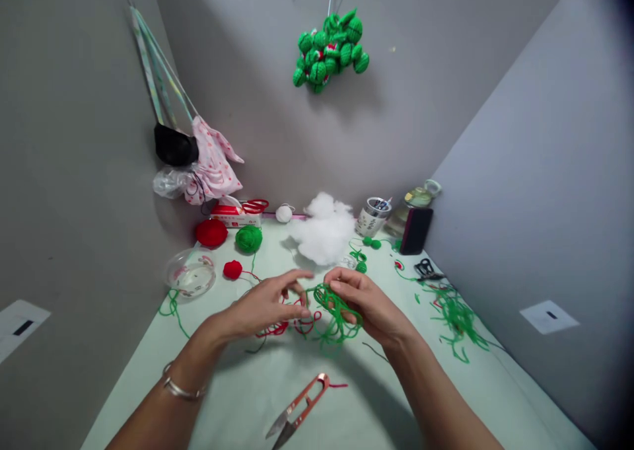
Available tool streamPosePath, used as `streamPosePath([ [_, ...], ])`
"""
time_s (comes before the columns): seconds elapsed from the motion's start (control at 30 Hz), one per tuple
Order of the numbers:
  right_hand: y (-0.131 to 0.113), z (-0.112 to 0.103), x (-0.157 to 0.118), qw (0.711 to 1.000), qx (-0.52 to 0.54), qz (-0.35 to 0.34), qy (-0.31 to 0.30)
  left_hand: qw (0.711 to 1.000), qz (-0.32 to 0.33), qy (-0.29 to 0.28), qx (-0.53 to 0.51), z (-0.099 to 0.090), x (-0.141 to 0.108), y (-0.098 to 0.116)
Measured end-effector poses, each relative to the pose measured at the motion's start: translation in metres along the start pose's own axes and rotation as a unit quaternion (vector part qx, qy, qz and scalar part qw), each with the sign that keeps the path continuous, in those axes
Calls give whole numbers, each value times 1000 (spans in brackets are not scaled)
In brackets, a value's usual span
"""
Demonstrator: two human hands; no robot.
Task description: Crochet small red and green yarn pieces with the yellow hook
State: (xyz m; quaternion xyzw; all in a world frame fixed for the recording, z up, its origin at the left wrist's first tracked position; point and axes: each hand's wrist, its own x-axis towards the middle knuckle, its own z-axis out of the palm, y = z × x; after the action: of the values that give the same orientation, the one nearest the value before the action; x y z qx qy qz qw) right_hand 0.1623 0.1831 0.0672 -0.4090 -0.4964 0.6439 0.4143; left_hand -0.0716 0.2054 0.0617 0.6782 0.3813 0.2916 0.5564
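My right hand [369,304] is closed on a loose bundle of green yarn [339,314], its loops hanging below the fingers. Just left of it, my left hand [267,301] has thumb and index finger stretched apart. A green strand runs from the bundle towards my left fingertips; whether they touch it is unclear. Beneath and behind the left fingers lies tangled red yarn [275,328], partly hidden. Orange-handled thread snips [307,400] lie nearer to me with blades apart, a short red yarn scrap [339,385] at their handle end.
White stuffing [324,232] sits at the back, near a green yarn ball [248,238], a red ball [232,269] and a clear bowl [192,275]. At right are a pen tin [372,217], a phone [416,232] and green yarn scraps [460,318]. Green crocheted pieces [329,53] hang above.
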Motion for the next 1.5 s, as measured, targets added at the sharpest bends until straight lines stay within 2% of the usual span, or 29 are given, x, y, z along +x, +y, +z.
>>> streamPosePath([
  [0.07, -16, -2, 5, 1000, 13, -11, -15, 999, -1, -34, 2, -20, 9, 4],
  [0.13, -28, -11, 6, 999, 14, -30, -21, 1000, 17, 6, 2, -46, 10, 3],
  [0.23, -37, -31, 1, 998, 4, -65, 6, 987, 53, 152, -7, -88, 0, -4],
  [0.3, -38, -44, -4, 997, 5, -75, 32, 960, 75, 268, -9, -114, -12, -11],
  [0.33, -39, -49, -6, 996, 5, -79, 41, 948, 75, 309, -2, -126, -17, -14],
  [0.37, -39, -53, -8, 995, 4, -85, 49, 935, 64, 349, 21, -135, -22, -17],
  [0.4, -40, -55, -9, 994, 1, -90, 55, 919, 33, 381, 100, -142, -26, -19],
  [0.47, -40, -55, -8, 994, -9, -95, 63, 888, 7, 404, 220, -146, -28, -19],
  [0.53, -38, -49, -3, 995, -15, -85, 54, 875, 28, 407, 262, -133, -22, -13],
  [0.6, -35, -40, 3, 997, -13, -69, 29, 900, 63, 374, 213, -103, -12, -2],
  [0.7, -30, -26, 9, 999, -6, -48, -20, 973, 72, 216, 42, -42, 4, 13],
  [0.73, -28, -23, 9, 999, -5, -42, -33, 985, 72, 153, -20, -23, 8, 16],
  [0.8, -27, -19, 8, 998, -12, -33, -49, 987, 73, 45, -134, 5, 15, 16],
  [0.87, -27, -18, 5, 998, -42, -35, -45, 982, 48, -35, -178, 17, 19, 13],
  [0.9, -28, -20, 5, 996, -71, -42, -31, 984, 35, -53, -164, 16, 20, 10],
  [0.93, -29, -22, 4, 993, -106, -53, -8, 990, 31, -47, -131, 12, 20, 9],
  [0.97, -30, -24, 4, 987, -146, -65, 20, 995, 37, -19, -90, 6, 20, 7],
  [1.03, -32, -31, 4, 970, -215, -88, 77, 995, 65, 73, -37, -14, 19, 5],
  [1.13, -35, -41, 5, 951, -263, -111, 122, 976, 85, 202, -11, -48, 14, 2],
  [1.2, -37, -49, 3, 942, -277, -125, 140, 947, 88, 308, 7, -69, 8, -2],
  [1.23, -37, -54, 2, 938, -285, -130, 150, 922, 86, 378, 23, -78, 4, -4],
  [1.3, -37, -64, 0, 922, -317, -134, 177, 891, 86, 444, 35, -95, -6, -6],
  [1.37, -35, -77, -2, 889, -377, -133, 222, 856, 78, 507, 63, -107, -16, -5],
  [1.4, -33, -84, -3, 864, -415, -132, 254, 822, 69, 557, 99, -111, -21, -2],
  [1.43, -32, -91, -4, 832, -454, -127, 290, 805, 59, 578, 121, -113, -23, 2],
  [1.47, -31, -97, -6, 799, -492, -116, 327, 812, 59, 567, 125, -114, -25, 7],
  [1.5, -31, -102, -7, 769, -520, -100, 358, 839, 63, 528, 113, -113, -25, 13],
])
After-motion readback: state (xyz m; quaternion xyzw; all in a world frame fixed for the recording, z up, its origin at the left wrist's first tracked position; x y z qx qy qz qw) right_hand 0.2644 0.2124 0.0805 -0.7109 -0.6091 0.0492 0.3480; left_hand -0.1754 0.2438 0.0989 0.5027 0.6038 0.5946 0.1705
